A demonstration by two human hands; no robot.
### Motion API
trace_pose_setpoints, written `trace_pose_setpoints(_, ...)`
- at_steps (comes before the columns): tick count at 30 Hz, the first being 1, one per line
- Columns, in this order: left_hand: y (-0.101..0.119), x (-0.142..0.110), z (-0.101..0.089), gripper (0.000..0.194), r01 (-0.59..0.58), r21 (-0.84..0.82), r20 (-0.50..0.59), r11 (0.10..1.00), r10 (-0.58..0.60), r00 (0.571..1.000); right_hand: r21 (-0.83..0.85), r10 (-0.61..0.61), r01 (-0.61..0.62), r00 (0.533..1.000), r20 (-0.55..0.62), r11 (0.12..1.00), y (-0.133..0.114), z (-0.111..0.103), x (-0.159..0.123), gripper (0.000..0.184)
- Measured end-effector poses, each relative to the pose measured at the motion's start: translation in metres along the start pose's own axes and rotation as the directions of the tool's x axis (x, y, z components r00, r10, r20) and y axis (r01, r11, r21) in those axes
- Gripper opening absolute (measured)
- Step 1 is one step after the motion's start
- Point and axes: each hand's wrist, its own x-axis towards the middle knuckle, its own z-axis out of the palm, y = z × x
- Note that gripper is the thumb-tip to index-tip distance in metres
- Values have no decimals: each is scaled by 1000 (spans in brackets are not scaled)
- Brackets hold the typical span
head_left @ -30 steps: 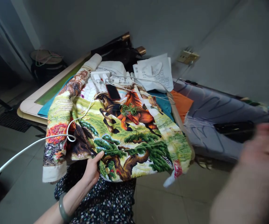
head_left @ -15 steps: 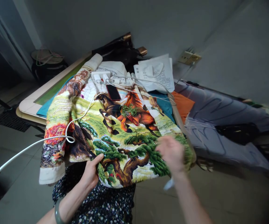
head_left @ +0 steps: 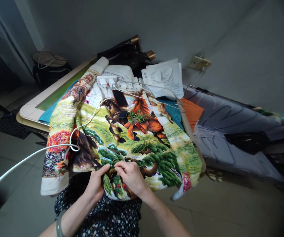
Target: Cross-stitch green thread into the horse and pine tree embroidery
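A cross-stitch cloth [head_left: 166, 161] with horses and a pine tree spreads over the table and down to my lap. Its left side is bunched into a thick roll [head_left: 63, 128]. My left hand [head_left: 95, 184] grips the lower edge, thumb on top and fingers hidden underneath. Just right of that thumb, my right hand [head_left: 133, 179] is closed in a pinch at the stitched surface; whatever its fingertips hold is too small to make out. A tangle of green thread [head_left: 136, 117] lies on the brown-red horse.
A phone [head_left: 119, 98] and a white power strip [head_left: 106, 79] rest on the cloth. A white cable [head_left: 33, 152] crosses the roll from the left. White printed bags [head_left: 163, 79] lie at the back of the table [head_left: 30, 110]. Orange cloth [head_left: 193, 110] is at the right.
My right hand has come from the cloth's right side, where it was blurred, leftward and down to beside my left thumb. My left hand keeps its hold on the edge.
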Motion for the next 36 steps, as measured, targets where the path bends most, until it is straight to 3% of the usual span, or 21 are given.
trace_pose_setpoints(22, 1, 0, 1, 28, -24, 7, 12, 1000, 24, 1000, -207, -100, 104, 995, 31, 973, 3, 5, 4, 20)
trace_pose_setpoints(30, 1, 0, 2, 24, -24, 12, -6, 1000, 25, 1000, -183, -81, 85, 996, 33, 979, 4, 5, 7, 18)
trace_pose_setpoints(36, 3, 1, 5, 22, -9, 22, -23, 1000, 10, 1000, -7, -71, 71, 995, 65, 997, 5, -3, 13, 20)
